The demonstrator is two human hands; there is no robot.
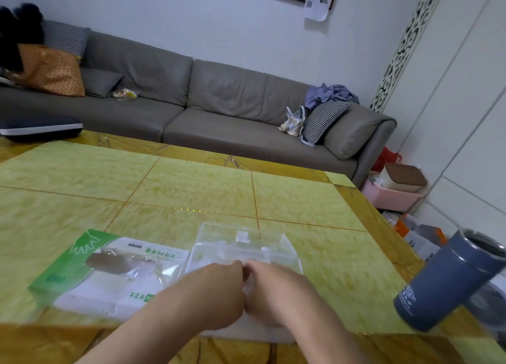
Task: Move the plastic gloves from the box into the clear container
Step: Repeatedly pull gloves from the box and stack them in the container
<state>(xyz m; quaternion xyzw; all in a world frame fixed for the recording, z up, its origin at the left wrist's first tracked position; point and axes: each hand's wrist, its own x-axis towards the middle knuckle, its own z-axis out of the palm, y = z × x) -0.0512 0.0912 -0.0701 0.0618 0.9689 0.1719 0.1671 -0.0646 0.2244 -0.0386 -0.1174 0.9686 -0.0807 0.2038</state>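
Tumbler (449, 280) right of hands (243, 289) (touching), clear container (243, 247).

Loads of open yellow-green marble-look tabletop (191, 188) is left behind and to the left. Up front it's crowded: the green-and-white cardboard glove box (90, 270) sits just beside the clear plastic container (246, 243), and the right edge is blocked by a dark blue steel-rimmed tumbler (449, 279).

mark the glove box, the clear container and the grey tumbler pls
glove box (82, 265): head view, on its green printed top.
clear container (241, 243): head view, on its far transparent wall.
grey tumbler (443, 281): head view, on its blue-grey side.
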